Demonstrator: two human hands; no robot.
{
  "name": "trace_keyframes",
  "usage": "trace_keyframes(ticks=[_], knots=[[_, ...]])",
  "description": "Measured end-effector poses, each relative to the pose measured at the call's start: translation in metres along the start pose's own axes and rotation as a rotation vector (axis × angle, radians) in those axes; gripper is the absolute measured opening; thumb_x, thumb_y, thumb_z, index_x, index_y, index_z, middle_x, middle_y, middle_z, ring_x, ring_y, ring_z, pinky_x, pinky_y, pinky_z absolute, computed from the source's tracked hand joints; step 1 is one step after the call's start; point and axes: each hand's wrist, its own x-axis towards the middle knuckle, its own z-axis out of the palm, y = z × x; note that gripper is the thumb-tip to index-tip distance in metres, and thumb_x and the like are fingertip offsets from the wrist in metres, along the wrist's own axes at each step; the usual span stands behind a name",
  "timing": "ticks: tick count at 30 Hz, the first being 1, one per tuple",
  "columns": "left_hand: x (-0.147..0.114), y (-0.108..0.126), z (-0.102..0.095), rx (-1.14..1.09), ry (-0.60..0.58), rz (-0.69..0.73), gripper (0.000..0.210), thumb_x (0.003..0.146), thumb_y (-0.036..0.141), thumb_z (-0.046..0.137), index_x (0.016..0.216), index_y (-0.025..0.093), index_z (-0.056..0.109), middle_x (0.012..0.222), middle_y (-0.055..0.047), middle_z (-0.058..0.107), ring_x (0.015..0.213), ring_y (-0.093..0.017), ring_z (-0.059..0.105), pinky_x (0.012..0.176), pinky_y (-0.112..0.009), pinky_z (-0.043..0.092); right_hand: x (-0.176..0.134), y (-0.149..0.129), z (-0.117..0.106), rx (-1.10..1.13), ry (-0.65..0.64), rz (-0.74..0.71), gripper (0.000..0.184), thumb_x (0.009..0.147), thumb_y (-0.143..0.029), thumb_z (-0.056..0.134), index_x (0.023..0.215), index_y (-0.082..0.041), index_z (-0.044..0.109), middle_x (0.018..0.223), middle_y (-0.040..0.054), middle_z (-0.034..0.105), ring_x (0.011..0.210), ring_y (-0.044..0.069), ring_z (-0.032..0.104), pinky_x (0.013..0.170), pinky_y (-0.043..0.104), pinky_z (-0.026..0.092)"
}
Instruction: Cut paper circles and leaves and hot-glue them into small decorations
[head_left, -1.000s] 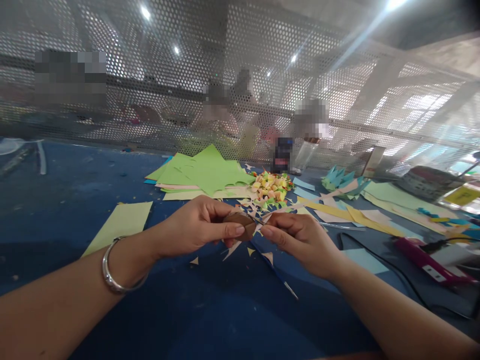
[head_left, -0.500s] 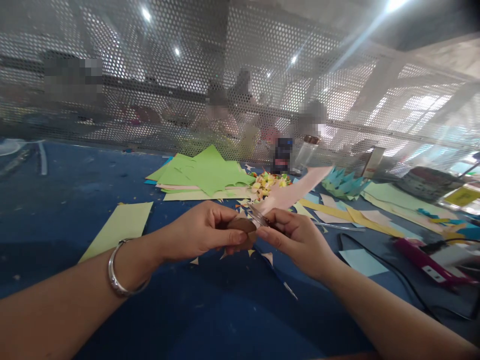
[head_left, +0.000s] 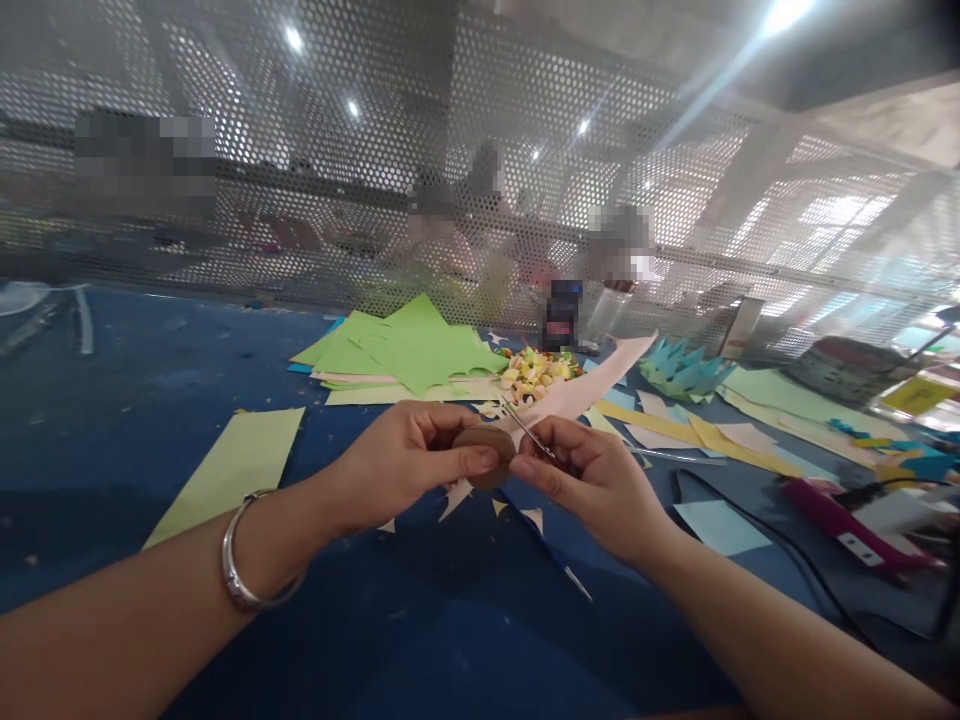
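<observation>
Gripping slim metal tool (head_left: 529,430) in right hand (head_left: 592,480); pinching brown disc (head_left: 487,440) in left hand (head_left: 409,455), at the left's three o'clock and the right's nine.

Dim, greyish indoor light overall. At the far right, a ceiling lamp (head_left: 786,14) glares white, throwing a long pale streak down toward the left; smaller lamps (head_left: 294,39) show as bright spots through the holed metal screen (head_left: 330,180). Hazy white light washes out the far right. The blue table (head_left: 165,370) darkens toward the near side, with soft shadows below the left hand (head_left: 420,455) and right hand (head_left: 592,480). A bracelet (head_left: 232,572) on the left catches a shine. Both hands look fairly clear; beyond the screen, shapes blur and coarse square blocks cover patches. Wide-angle distortion stretches the outer edges, including both forearms (head_left: 795,610).
</observation>
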Motion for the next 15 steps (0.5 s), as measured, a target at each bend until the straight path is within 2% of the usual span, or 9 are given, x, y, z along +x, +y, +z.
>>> trace_keyframes(ticks=[6, 11, 15], knots=[[0.0003, 0.0016, -0.0024, -0.012, 0.053, 0.030, 0.019, 0.082, 0.030, 0.077, 0.092, 0.014, 0.077, 0.085, -0.005, 0.074, 0.078, -0.014, 0.064, 0.076, -0.027, 0.047, -0.0018, 0.0062, -0.0043, 0.017, -0.055, 0.020, 0.042, 0.092, -0.059, 0.061, 0.084, -0.018, 0.058, 0.060, -0.0076, 0.031, 0.050, 0.008, 0.022, 0.043, 0.023, 0.018], [-0.0011, 0.0024, -0.0025, 0.026, 0.060, 0.065, 0.019, 0.082, 0.031, 0.077, 0.092, 0.015, 0.077, 0.083, -0.004, 0.074, 0.075, -0.013, 0.063, 0.071, -0.025, 0.048, -0.0037, 0.0084, -0.0057, 0.029, -0.082, 0.034, 0.040, 0.094, -0.056, 0.060, 0.081, -0.018, 0.056, 0.059, -0.0087, 0.026, 0.048, 0.007, 0.020, 0.044, 0.024, 0.015], [-0.0006, 0.0005, -0.0013, 0.022, 0.028, 0.059, 0.023, 0.083, 0.031, 0.076, 0.098, 0.014, 0.077, 0.089, -0.007, 0.075, 0.081, -0.017, 0.066, 0.077, -0.031, 0.052, -0.0038, 0.0062, -0.0053, -0.022, -0.093, 0.025, 0.044, 0.094, -0.058, 0.059, 0.077, -0.018, 0.055, 0.057, -0.0087, 0.026, 0.049, 0.007, 0.021, 0.045, 0.024, 0.016]])
